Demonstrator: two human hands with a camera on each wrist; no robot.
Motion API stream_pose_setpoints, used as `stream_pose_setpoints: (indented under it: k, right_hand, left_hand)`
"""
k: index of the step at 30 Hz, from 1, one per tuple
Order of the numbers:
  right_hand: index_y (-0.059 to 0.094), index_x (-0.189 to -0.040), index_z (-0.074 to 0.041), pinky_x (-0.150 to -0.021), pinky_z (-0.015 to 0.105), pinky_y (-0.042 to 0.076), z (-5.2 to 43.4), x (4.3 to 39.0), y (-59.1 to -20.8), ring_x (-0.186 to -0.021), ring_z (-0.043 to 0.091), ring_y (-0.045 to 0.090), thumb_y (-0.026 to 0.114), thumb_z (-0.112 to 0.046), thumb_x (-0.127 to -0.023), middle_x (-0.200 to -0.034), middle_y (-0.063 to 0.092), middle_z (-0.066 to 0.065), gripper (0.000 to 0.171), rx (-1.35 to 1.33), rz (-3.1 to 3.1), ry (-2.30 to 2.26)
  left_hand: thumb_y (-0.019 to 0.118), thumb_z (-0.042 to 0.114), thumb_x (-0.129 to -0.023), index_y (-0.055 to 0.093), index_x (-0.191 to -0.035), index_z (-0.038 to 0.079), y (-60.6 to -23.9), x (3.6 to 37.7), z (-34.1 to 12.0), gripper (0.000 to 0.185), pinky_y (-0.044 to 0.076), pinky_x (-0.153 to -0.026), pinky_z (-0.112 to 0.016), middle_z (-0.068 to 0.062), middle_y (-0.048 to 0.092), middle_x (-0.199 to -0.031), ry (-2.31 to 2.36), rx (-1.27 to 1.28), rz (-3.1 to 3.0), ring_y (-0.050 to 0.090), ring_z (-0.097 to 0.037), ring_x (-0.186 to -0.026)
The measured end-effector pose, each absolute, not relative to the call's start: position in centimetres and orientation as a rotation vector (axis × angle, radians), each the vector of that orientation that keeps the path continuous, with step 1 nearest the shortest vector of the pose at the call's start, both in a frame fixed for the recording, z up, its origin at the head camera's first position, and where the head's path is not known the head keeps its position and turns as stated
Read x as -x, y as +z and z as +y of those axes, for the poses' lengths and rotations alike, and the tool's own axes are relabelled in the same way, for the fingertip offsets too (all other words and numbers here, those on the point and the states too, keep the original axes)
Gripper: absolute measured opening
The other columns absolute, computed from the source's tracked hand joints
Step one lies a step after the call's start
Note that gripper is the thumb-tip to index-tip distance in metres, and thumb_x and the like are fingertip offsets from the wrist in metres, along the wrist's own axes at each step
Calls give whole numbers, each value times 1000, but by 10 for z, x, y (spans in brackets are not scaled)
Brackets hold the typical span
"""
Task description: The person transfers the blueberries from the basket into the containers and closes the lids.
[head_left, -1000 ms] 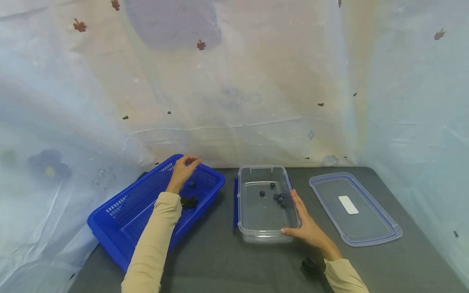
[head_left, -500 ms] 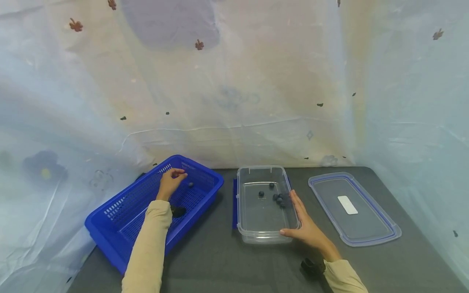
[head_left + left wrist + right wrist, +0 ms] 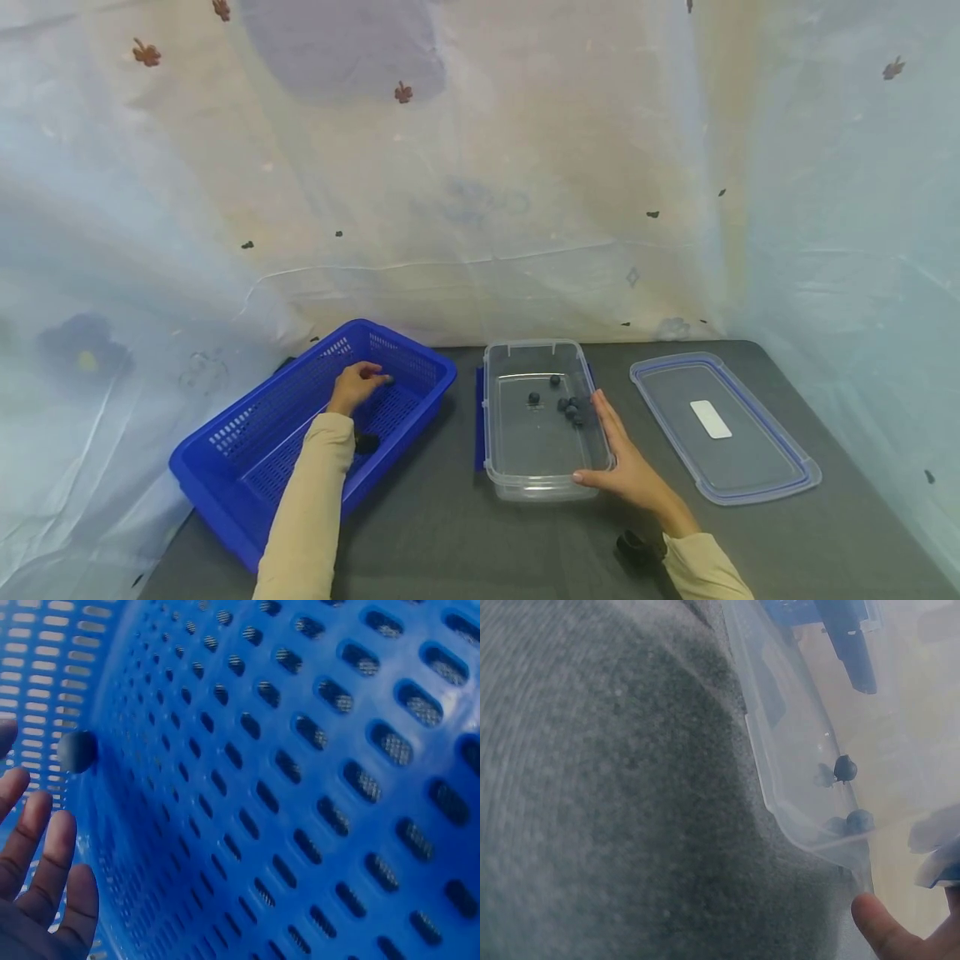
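My left hand [image 3: 358,383] is down inside the blue slotted basket [image 3: 247,433], near its far end. In the left wrist view its fingers [image 3: 45,877] lie straight, and a small dark berry [image 3: 77,750] sits on the basket floor just beyond the fingertips, not gripped. My right hand [image 3: 622,458] rests flat against the right side of the clear plastic container [image 3: 498,450], with the thumb at its front corner. Several dark berries [image 3: 566,404] lie in the container's far half; two of the berries [image 3: 845,767] show through its wall in the right wrist view.
The container's clear lid [image 3: 720,425], with a blue seal, lies flat to the right on the dark grey table [image 3: 450,533]. A pale patterned cloth [image 3: 480,208] hangs close behind and on both sides. Both sleeves are beige.
My left hand has come down from the basket's far rim to its floor and drawn slightly nearer, reaching the loose berry. The right hand and the container have not moved.
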State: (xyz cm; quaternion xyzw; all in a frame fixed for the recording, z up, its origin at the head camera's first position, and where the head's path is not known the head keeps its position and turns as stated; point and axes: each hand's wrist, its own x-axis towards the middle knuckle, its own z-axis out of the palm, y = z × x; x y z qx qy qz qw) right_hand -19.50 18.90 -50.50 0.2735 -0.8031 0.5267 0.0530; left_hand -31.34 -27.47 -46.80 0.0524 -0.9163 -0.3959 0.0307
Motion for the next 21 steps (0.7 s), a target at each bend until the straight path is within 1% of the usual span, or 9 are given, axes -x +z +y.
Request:
stream_pose_setpoints:
  k: [7, 14, 21]
  right_hand:
    - [6, -155, -2, -101, 71, 9, 187, 195, -505, -143, 42, -1, 84, -18, -69, -161, -3, 9, 117, -839, -2427, 1601]
    - [3, -154, -2, -99, 74, 7, 189, 193, -508, -142, 44, -4, 84, -17, -70, -161, -6, 10, 118, -851, -2426, 1625]
    - [5, -155, -4, -100, 72, 8, 189, 195, -506, -142, 42, -3, 84, -17, -69, -161, -5, 7, 118, -833, -2430, 1618]
  left_hand:
    - [68, 15, -90, 58, -117, -12, -474, 318, -268, 39, 44, -87, -53, -29, 59, -109, -1147, -116, -2874, 56, -43, -102]
    - [71, 11, -87, 61, -112, -9, -479, 322, -265, 34, 46, -84, -51, -25, 61, -105, -1114, -126, -2925, 58, -40, -98]
    - [71, 2, -83, 63, -103, -9, -481, 325, -265, 24, 45, -80, -49, -18, 63, -89, -1030, -114, -2919, 58, -36, -88]
